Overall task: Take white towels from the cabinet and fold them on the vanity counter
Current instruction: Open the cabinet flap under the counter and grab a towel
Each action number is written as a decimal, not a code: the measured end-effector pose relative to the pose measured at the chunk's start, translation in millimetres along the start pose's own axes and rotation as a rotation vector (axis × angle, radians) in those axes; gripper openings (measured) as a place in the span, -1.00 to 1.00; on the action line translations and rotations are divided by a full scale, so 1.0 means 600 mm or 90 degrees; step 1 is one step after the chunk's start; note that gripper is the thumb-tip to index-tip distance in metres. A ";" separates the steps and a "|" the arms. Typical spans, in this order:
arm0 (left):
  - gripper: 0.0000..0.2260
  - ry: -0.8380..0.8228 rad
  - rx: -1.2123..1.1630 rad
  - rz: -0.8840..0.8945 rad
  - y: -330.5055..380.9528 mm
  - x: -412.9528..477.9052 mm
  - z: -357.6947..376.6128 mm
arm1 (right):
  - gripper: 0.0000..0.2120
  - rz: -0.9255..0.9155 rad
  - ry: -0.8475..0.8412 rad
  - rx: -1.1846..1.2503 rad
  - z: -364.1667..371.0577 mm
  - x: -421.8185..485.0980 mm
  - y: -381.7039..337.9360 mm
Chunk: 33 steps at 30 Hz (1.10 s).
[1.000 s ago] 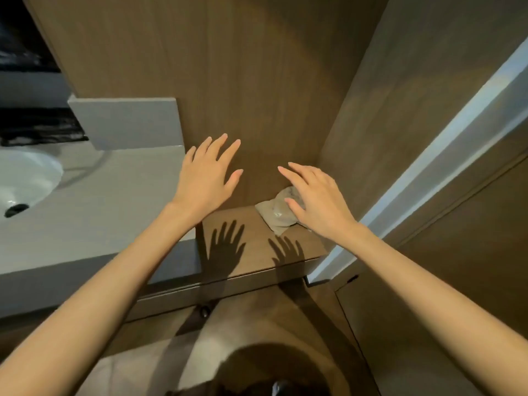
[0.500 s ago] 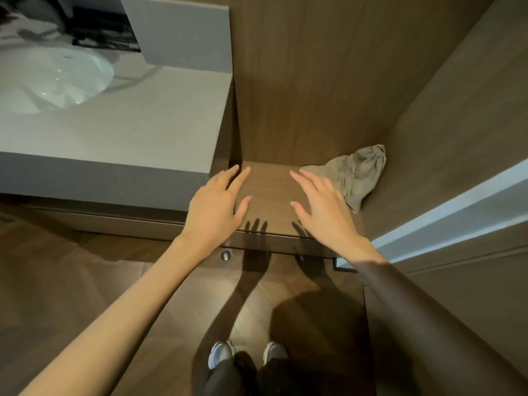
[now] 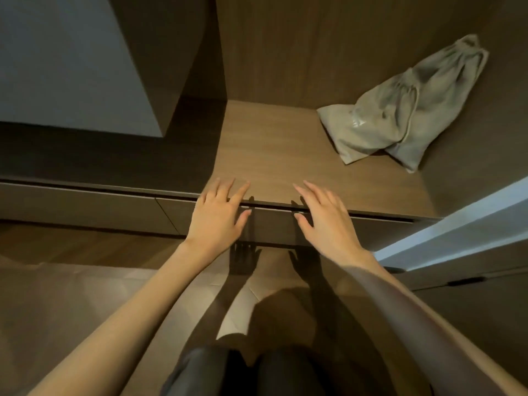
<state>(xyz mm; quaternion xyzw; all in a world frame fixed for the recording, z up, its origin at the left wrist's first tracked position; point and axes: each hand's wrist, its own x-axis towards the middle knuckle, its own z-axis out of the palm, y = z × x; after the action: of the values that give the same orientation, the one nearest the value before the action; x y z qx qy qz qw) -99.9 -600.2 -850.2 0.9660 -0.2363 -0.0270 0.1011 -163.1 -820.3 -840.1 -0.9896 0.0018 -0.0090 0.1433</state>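
Left hand (image 3: 217, 217) and right hand (image 3: 325, 222), fingers straight and empty, have sunk from above the wooden shelf (image 3: 280, 150) to the drawer front (image 3: 273, 231) beneath it, probably to open it; no towel is out yet.

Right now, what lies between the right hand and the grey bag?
Nothing: in the head view only bare shelf runs from the right hand to the bag.

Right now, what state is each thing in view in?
Left hand: open, fingers straight, at the front edge of the shelf.
Right hand: open, fingers spread, holding nothing.
Drawer under the shelf: looks shut.
Cloth bag: crumpled, lying in the shelf's back right corner.
White towels: none in view.
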 end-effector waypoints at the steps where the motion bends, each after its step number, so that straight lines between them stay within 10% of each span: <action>1: -0.45 0.004 0.014 -0.006 -0.015 0.014 0.044 | -0.47 -0.010 0.015 -0.004 0.037 0.009 0.015; 14: -0.56 0.311 0.045 0.020 -0.071 0.085 0.263 | -0.59 -0.184 0.293 -0.044 0.253 0.039 0.094; 33: -0.42 0.256 0.115 0.127 -0.109 0.026 0.295 | -0.52 -0.051 0.350 -0.120 0.339 0.055 0.083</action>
<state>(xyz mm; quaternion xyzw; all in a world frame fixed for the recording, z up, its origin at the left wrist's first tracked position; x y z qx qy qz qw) -74.2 -582.8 -1037.3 0.9290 -0.3072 0.1971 0.0614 -126.2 -810.5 -1048.4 -0.9582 0.0025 -0.2825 0.0443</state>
